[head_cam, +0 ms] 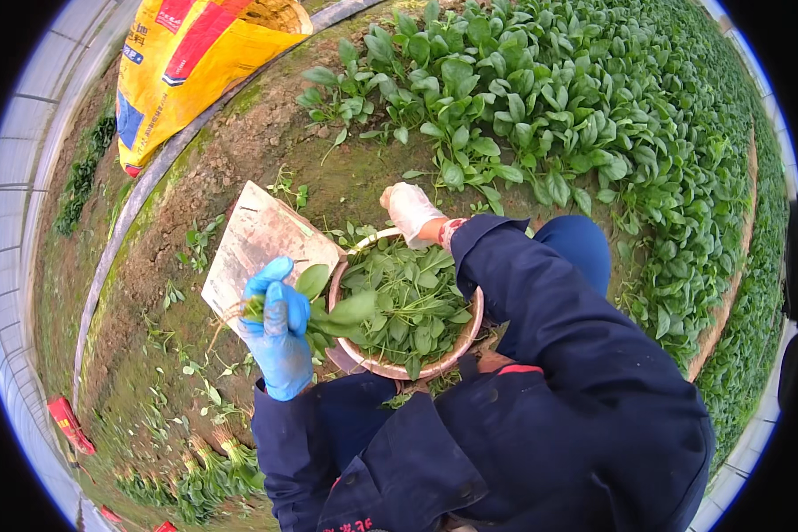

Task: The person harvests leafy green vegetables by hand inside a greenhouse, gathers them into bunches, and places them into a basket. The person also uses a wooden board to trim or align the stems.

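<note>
My left hand [276, 332], in a blue glove with dirty fingertips, is closed around a leafy green plant [349, 311]; its thin roots stick out to the left and its broad leaves reach over the basin's rim. Beneath and before me stands a round pinkish basin [480, 318] full of loose green leaves [412, 302]. My right hand [412, 211], in a whitish glove, is over the soil just past the basin's far rim. Its fingers look curled; whether they hold anything is hidden. A dirty pale board or box [272, 229] lies left of the basin.
Dense leafy green plants [558, 100] grow at the upper right. Bundled plants with roots [229, 455] lie at the lower left. A yellow sack [193, 73] stands at the upper left, beside a grey hose or pipe [136, 199]. A red packet [70, 425] lies farther left.
</note>
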The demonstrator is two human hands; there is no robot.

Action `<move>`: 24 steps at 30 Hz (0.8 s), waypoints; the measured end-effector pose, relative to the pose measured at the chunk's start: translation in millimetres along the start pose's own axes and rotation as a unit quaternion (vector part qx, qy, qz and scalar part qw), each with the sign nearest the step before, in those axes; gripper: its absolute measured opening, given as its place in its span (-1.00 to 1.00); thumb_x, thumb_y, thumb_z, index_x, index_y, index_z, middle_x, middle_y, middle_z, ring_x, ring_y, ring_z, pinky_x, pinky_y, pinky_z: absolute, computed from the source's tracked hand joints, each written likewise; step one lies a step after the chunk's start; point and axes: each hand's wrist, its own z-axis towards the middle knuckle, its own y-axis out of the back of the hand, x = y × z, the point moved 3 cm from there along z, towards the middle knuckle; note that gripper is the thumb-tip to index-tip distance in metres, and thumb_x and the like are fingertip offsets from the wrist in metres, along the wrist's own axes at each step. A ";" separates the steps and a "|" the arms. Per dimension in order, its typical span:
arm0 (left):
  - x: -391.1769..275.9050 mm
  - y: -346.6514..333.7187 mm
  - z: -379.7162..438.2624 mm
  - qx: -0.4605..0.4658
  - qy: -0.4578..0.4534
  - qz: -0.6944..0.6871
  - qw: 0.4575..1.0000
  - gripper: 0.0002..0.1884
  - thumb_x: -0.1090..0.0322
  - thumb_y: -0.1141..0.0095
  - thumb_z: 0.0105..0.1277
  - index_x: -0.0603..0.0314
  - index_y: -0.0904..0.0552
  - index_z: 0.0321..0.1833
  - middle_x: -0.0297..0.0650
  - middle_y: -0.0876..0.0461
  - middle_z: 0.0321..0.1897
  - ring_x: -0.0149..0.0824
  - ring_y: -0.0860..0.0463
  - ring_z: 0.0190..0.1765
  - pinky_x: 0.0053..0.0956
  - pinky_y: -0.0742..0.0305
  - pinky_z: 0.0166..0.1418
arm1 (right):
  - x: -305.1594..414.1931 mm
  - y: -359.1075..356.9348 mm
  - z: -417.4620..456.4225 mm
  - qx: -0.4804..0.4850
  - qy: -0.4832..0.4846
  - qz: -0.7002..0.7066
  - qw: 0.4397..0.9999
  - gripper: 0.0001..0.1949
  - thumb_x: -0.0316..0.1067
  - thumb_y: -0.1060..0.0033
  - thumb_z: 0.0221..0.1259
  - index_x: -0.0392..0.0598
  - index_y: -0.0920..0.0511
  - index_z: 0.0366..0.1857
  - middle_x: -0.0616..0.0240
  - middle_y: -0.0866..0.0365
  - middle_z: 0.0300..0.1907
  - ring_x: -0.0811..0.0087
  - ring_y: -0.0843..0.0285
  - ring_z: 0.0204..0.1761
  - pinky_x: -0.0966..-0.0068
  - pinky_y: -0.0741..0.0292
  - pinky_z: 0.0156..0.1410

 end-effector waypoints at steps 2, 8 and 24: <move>7.2 6.2 -6.5 -0.043 0.044 0.014 0.998 -0.70 0.28 -0.17 0.43 0.36 -0.59 0.07 -0.52 -0.28 -0.69 -0.64 -0.15 -0.65 -0.62 0.00 -0.54 | -12.2 1.4 -1.9 0.038 0.084 -0.116 0.989 -0.84 -0.33 -0.07 0.22 -0.15 -0.62 -0.30 -0.08 -0.65 -0.24 -0.07 -0.64 -0.19 0.16 -0.57 0.00; 11.1 -5.5 -5.7 -0.060 0.099 0.070 0.991 -0.67 0.24 -0.19 0.42 0.41 -0.60 0.06 -0.51 -0.29 -0.72 -0.64 -0.14 -0.68 -0.60 0.03 -0.57 | -154.9 -45.3 40.7 0.021 0.089 -0.393 0.915 -0.60 -0.46 0.18 0.24 -0.37 -0.43 0.14 -0.23 -0.44 0.19 -0.08 -0.35 0.33 0.09 -0.25 0.48; 19.0 -14.5 5.0 -0.018 0.192 0.108 0.975 -0.63 0.21 -0.21 0.39 0.46 -0.62 0.03 -0.45 -0.36 -0.68 -0.60 -0.23 -0.65 -0.61 -0.05 -0.54 | -266.4 0.1 87.0 0.084 -0.143 -0.532 0.830 -0.77 -0.28 -0.12 0.30 -0.02 -0.73 -0.10 0.19 -0.75 -0.07 0.12 -0.71 0.00 0.06 -0.58 0.05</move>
